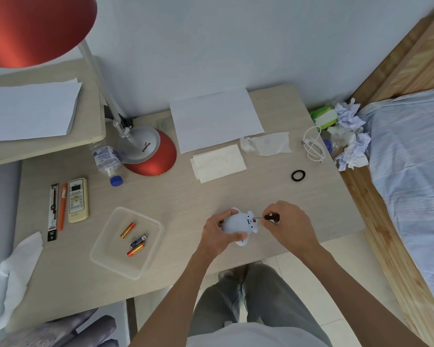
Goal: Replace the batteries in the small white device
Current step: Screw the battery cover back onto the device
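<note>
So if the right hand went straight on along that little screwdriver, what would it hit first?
The white device. The right hand aims the screwdriver left at it, the tip seemingly touching; the left hand grips its other side.

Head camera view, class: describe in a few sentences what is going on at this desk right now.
A person is working on the small white device just above the desk. The left hand grips the device, and the right hand pinches a black-handled screwdriver whose tip is set against the device's end, apparently at a screw. Three batteries lie in the clear plastic tray to the left, untouched. Neither hand holds a battery.
</note>
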